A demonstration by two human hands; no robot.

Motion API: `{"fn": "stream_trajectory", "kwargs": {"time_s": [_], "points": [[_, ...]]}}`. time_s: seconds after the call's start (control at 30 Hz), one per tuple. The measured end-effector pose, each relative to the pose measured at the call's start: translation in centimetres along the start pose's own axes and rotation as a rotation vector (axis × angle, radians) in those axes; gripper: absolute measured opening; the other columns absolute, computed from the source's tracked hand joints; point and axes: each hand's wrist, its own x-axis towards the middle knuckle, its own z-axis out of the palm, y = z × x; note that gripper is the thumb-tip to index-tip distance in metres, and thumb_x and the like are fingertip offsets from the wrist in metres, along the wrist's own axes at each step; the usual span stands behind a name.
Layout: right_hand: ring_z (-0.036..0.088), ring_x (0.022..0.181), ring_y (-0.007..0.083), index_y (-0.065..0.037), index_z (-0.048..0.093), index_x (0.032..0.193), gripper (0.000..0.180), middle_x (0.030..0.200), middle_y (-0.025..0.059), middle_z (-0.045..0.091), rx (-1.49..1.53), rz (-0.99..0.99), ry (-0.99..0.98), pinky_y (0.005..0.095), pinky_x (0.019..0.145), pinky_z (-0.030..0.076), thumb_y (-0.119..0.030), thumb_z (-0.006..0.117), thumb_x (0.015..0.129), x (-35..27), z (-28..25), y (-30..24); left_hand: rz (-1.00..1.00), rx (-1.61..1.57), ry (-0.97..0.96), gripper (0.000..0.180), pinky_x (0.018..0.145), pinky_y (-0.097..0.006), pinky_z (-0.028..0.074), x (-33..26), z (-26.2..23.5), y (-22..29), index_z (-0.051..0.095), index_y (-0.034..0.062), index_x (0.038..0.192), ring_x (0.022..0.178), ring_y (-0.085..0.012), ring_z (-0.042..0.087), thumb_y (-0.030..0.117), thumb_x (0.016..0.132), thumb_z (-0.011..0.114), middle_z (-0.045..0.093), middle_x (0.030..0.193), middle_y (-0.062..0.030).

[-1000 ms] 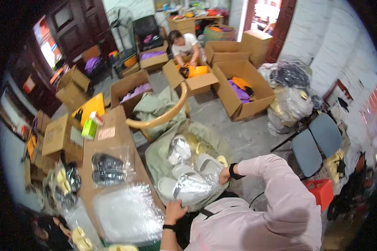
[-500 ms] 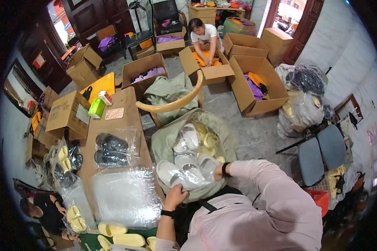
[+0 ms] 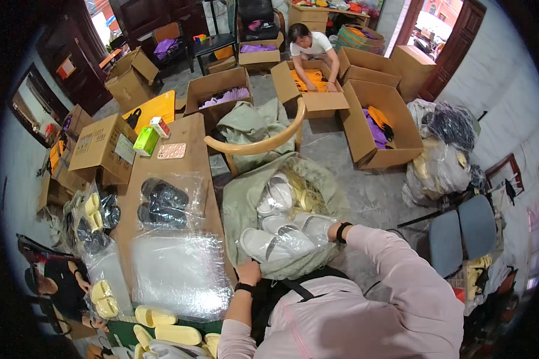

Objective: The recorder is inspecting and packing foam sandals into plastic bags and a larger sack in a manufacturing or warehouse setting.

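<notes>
My left hand grips the near edge of a clear plastic bag of white slippers. My right hand, with a black watch at the wrist, holds the bag's right side. The bag lies in the open mouth of a large grey-green sack in front of me. More white slippers and yellowish packing show deeper inside the sack.
A wooden table on my left bears bagged black slippers, a heap of clear bags and a green box. A wooden chair stands beyond the sack. Open cardboard boxes ring the floor; one person bends over one, another sits lower left.
Both hands keep hold of the bag of white slippers and have moved slightly forward. The view has dropped, showing more of the floor and boxes beyond.
</notes>
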Motion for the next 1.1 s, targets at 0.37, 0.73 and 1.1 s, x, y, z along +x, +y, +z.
{"fn": "stream_trajectory", "kwargs": {"time_s": [0.37, 0.73, 1.1], "points": [[0.061, 0.068, 0.0357, -0.002, 0.060, 0.080, 0.025, 0.071, 0.0177, 0.062, 0.262, -0.292, 0.754, 0.0468, 0.061, 0.047, -0.025, 0.054, 0.074, 1.0, -4.0, -5.9, -0.070, 0.037, -0.072, 0.020, 0.070, -0.040, 0.043, -1.0, -1.7, -1.5, 0.064, 0.0055, 0.081, 0.082, -0.0296, 0.061, 0.021, 0.076, 0.053, 0.058, 0.089, -0.0155], [0.033, 0.123, 0.0384, -0.019, 0.037, 0.132, 0.069, 0.136, 0.0176, 0.033, 0.396, -0.438, 0.423, 0.0533, 0.097, 0.026, -0.054, 0.054, 0.075, 10.8, -8.5, -15.0, -0.207, 0.093, 0.271, 0.021, 0.076, -0.036, 0.041, -2.5, -1.9, -0.9, 0.063, 0.0027, 0.087, 0.091, -0.0273, 0.053, 0.016, 0.079, 0.049, 0.054, 0.103, -0.0167], [0.045, 0.114, 0.0312, -0.019, 0.038, 0.132, 0.060, 0.127, 0.0128, 0.044, -0.004, -0.732, 0.139, 0.0406, 0.089, 0.040, -0.047, 0.051, 0.080, 13.1, -6.1, -15.5, -0.305, -0.593, 0.598, 0.051, 0.071, -0.045, 0.045, -1.0, -7.4, -3.9, 0.043, 0.0028, 0.125, 0.086, -0.0389, 0.054, 0.009, 0.076, 0.056, 0.033, 0.129, -0.0287]]}}
